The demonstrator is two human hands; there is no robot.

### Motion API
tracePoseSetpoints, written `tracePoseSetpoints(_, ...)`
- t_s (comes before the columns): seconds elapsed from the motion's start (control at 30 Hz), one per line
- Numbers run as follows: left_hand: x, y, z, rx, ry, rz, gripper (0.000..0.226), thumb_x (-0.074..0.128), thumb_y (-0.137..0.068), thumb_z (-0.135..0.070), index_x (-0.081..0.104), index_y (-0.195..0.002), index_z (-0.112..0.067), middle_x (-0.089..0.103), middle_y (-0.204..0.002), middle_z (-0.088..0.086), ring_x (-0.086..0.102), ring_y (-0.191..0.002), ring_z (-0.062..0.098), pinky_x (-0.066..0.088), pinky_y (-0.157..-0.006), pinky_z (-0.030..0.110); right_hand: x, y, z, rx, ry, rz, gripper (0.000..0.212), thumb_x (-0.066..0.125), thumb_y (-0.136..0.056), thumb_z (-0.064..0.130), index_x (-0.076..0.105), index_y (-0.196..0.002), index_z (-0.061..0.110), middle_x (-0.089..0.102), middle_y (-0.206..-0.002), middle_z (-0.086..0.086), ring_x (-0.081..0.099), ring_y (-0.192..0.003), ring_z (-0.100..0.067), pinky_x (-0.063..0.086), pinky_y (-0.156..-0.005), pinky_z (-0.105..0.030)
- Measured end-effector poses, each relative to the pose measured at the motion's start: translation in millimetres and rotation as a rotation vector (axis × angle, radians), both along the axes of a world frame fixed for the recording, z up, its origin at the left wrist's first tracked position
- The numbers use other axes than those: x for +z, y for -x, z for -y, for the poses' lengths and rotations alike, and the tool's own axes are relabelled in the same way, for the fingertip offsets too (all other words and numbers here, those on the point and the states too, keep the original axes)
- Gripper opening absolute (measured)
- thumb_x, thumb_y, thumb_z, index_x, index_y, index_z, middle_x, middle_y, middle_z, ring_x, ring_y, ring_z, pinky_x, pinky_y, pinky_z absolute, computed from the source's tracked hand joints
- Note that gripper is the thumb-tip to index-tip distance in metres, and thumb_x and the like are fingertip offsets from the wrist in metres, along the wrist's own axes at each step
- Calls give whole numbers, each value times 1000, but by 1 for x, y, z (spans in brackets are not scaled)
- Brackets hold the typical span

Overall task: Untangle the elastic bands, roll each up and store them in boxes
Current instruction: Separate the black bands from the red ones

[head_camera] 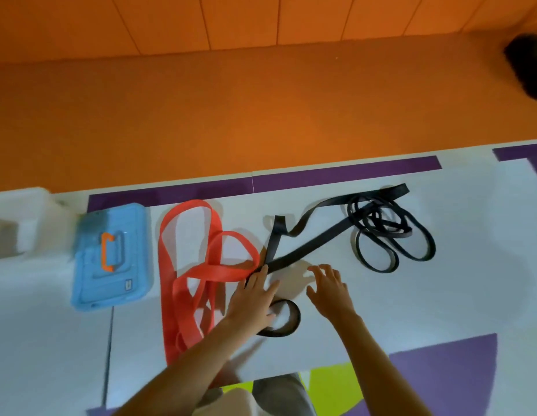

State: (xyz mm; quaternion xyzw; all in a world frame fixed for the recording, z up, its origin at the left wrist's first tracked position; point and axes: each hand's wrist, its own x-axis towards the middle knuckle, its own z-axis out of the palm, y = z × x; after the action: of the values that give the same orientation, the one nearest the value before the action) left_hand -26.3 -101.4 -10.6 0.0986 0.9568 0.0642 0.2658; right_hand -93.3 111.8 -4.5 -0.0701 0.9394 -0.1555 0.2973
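Nearest, past the desk (426, 298) edge, a flat wide black band (306, 247) curls into a small loop, partly hidden under the left wrist. The left grip (255, 295) lies released, fingers straight and flat on the spot where that band crosses the wide red band (213, 270). The right grip (330, 291) is just beside it, fingers spread and holding nothing, near the black strap but apart from it. The red band sprawls leftward in broad matte loops. Further left sits a blue plastic box (111, 283) with an orange handle, lid on, beside a blurred white container (24, 205). Far right, a thin black band (381, 226) lies in tangled coils over the wide strap's end.
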Motion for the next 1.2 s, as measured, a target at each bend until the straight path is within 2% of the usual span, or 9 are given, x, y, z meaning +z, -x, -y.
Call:
tracePoseSetpoints(0.2, -12, 21, -29, 96, 170, 17, 118, 80, -88, -51, -4, -167, -29, -15, -172, 27, -7, -161, 47, 13, -128, 63, -10, 36, -39, -2, 5, -3, 50, 60, -104, 29, 45, -151, 22, 41, -159, -6, 39, -146, -29, 45, -114, -50)
tracePoseSetpoints(0.37, -18, 31, -36, 104, 290, -23, 120, 78, -87, -58, -4, -168, -24, 3, -171, 33, 9, -159, 48, 19, -123, 64, -5, 36, -52, -3, 0, -5, 47, 58, -105, 30, 46, -151, 25, 41, -159, -5, 38, -148, -27, 44, -115, -50)
tracePoseSetpoints(0.53, -30, 45, -40, 11, 361, -53, 118, 69, -88, -69, -2, -168, -19, 7, -169, 36, 5, -158, 50, 17, -121, 64, 7, 13, -75, -4, -55, -39, 47, 55, -106, 30, 44, -152, 29, 39, -160, -1, 36, -148, -25, 43, -115, -46)
tracePoseSetpoints(0.63, -27, 57, -39, 34, 373, -62, 103, 71, -88, -63, 18, -165, -21, 36, -159, 31, 24, -152, 47, 17, -119, 69, 14, 11, -99, 6, -104, -68, 46, 54, -106, 31, 44, -152, 28, 39, -160, 0, 36, -149, -25, 43, -114, -46)
tracePoseSetpoints(0.73, -19, 65, -40, 132, 310, -75, 58, 72, -92, -31, 47, -143, -23, 62, -130, 13, 49, -132, 36, 24, -117, 71, 20, 28, -120, -8, -120, -105, 47, 55, -106, 31, 46, -152, 26, 40, -158, -1, 36, -148, -26, 43, -115, -47)
tracePoseSetpoints(0.83, -14, 74, -43, 255, 271, -65, 52, 65, -93, -9, 47, -140, -22, 62, -124, 11, 55, -126, 35, 32, -116, 67, 19, 60, -135, -22, -116, -136, 48, 58, -104, 29, 48, -151, 24, 40, -159, -2, 33, -150, -26, 41, -116, -49)
tracePoseSetpoints(1.03, -13, 90, -58, 504, 132, -141, 54, 70, -83, 10, 53, -129, -15, 63, -121, 13, 63, -117, 39, 41, -105, 62, 1, 139, -162, -35, -92, -230, 57, 63, -101, 24, 43, -155, 20, 29, -166, -11, 24, -156, -34, 35, -120, -57)
tracePoseSetpoints(1.13, -11, 91, -67, 555, -16, -163, 42, 72, -84, 4, 51, -114, -17, 65, -92, 1, 70, -94, 29, 50, -99, 50, -7, 180, -176, -71, -107, -111, 81, 67, -99, 40, 21, -165, 28, 6, -174, -13, 5, -161, -38, 22, -123, -68)
tracePoseSetpoints(1.2, -6, 86, -77, 584, -140, -159, 36, 77, -86, -1, 51, -104, -18, 64, -86, -2, 69, -84, 21, 54, -79, 31, -11, 207, -184, -30, -169, 54, 110, 73, -91, 58, -3, -167, 34, -15, -175, -11, -8, -161, -40, 13, -119, -75)
